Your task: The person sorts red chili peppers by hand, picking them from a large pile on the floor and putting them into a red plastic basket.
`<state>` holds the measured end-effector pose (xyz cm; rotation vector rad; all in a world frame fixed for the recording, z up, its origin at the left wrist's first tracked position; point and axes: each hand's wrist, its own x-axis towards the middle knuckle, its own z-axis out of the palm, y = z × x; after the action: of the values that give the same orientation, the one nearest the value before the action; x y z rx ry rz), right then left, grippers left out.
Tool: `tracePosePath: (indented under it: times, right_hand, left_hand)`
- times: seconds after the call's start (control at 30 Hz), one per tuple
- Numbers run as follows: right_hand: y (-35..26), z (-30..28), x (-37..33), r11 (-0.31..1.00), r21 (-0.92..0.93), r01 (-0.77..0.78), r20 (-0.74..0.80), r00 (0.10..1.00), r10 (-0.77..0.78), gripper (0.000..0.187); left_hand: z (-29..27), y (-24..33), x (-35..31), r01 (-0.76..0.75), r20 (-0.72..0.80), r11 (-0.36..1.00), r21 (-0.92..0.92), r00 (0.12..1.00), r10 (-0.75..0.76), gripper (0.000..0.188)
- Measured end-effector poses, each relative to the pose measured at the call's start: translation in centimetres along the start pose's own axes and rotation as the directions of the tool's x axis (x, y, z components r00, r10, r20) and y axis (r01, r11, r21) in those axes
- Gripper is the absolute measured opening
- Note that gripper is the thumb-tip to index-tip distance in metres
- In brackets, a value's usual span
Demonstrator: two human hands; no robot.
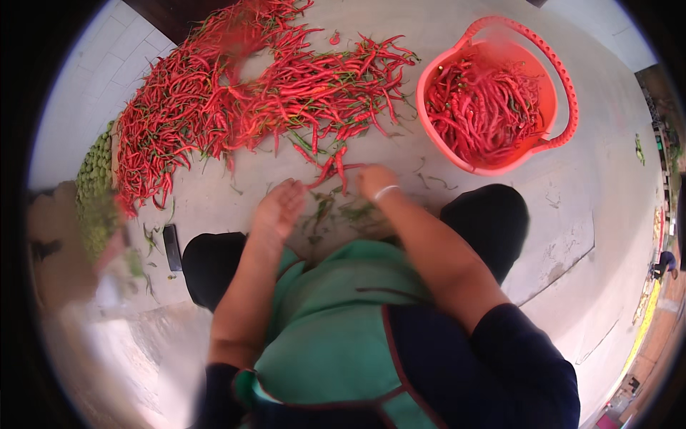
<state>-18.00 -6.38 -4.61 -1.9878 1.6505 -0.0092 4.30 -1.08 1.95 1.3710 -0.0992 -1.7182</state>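
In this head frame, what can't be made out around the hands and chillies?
- Left hand: motion-blurred; grip unreadable.
- Right hand: fingers turned away, so whether it grips the chillies beside it is unclear.
- Green heap: blurred, near the fisheye rim.
- Dark flat object: too small to identify.
- Bucket bottom: covered by chillies.

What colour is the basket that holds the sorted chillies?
The basket is orange-red plastic with a matching handle, clearest in the head view, upper right.

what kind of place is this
Probably an outdoor yard or market floor used for sorting produce: a big chilli pile lies straight on bare concrete, with a red basket of chillies beside it.
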Motion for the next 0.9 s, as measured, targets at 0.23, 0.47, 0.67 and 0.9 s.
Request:
tracePosePath:
  times: [0.23,0.47,0.67,0.9]
  right_hand:
    - [-1.5,4.7,4.3,0.989,0.109,-0.1,-0.116,0.987,0.112,0.029]
    - [-7.0,-0.8,-3.6,0.888,0.453,0.074,-0.058,0.997,-0.053,0.028]
    - [-5.2,-1.2,-4.3,0.485,0.874,0.02,-0.082,0.991,0.106,0.024]
    - [-4.7,-1.5,-3.3,0.266,0.944,-0.197,0.199,0.98,0.022,0.023]
  left_hand:
    - [0.0,-0.1,0.5,-0.108,0.129,0.98,0.167,0.988,0.087,0.022]
    - [1.5,-1.7,2.4,0.007,0.12,0.966,0.259,0.992,-0.04,0.028]
    - [2.6,-3.0,2.4,-0.235,0.345,0.85,0.472,0.936,0.067,0.028]
    - [3.0,-1.7,-0.9,-0.011,0.345,0.921,0.389,0.929,-0.135,0.024]
